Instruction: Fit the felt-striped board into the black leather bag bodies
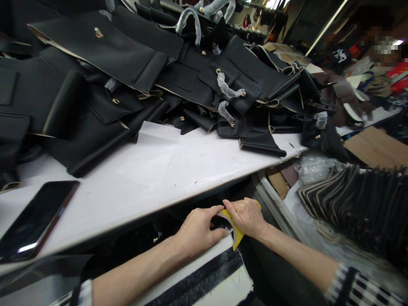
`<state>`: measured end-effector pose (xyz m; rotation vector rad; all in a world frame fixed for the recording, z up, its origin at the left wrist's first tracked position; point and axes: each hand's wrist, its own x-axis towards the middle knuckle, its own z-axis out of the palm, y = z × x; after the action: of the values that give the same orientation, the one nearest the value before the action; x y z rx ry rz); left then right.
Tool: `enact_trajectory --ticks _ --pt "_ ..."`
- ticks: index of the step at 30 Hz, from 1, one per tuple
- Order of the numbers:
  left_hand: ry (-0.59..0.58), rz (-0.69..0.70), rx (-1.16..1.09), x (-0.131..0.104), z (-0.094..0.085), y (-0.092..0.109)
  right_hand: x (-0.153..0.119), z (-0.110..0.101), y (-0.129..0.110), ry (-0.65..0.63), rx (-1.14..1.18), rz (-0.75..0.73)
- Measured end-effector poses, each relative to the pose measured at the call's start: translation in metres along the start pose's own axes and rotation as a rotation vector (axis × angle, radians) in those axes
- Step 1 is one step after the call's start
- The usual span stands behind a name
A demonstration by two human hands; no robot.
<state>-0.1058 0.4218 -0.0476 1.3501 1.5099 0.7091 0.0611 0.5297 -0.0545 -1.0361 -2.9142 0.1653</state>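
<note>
Below the table's front edge, my right hand (248,216) is wrapped round a curved yellow piece (238,236). My left hand (199,229) touches the near end of that piece, its thumb and fingers bent round the corner of a white and black striped panel (210,276). The panel slants down toward me, with a frayed right edge. Between the two hands the yellow piece arches over the panel's corner. What lies under my left palm is hidden.
Black leather bag pieces (121,55) with gold clasps are heaped across the white table (191,165). A phone (35,216) lies at left. At right, a grey bin (270,204) stands beside stacked dark pieces (357,204). A person (387,46) is in the background.
</note>
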Motion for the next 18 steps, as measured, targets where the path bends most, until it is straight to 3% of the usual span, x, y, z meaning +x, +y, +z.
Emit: enact_trajectory --ticks 9,18 --pt "0.128 0.137 0.013 -0.001 0.002 -0.001 -0.003 -0.001 -0.007 0.032 -0.046 -0.004" --pt "0.082 0.096 0.109 -0.004 -0.001 0.002 -0.002 -0.002 -0.013 -0.056 -0.013 -0.025"
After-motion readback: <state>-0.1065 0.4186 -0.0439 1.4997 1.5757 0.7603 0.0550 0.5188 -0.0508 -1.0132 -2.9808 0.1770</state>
